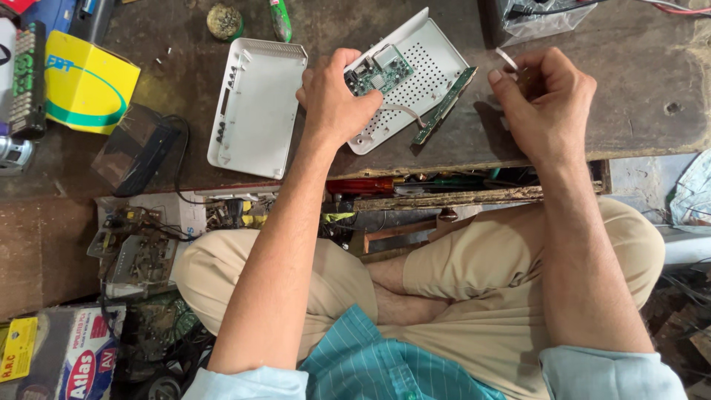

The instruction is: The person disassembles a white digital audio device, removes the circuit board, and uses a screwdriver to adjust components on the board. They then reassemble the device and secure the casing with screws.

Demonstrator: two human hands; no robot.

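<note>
Disassembly underway — left hand (pixel 337 92) gripped the white casing half (pixel 426 63) beside its green circuit board (pixel 381 70); right hand (pixel 544 100), at three o'clock, pinched a small pale strip (pixel 507 59). We judged board removal next — needing gentle lifting.

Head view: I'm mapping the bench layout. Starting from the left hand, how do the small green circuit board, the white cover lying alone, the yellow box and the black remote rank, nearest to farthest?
1. Small green circuit board, at the left hand's fingertips, in the open white shell.
2. White cover, just left of the hand.
3. Yellow box, farther left.
4. Black remote, at the far left edge.
</note>
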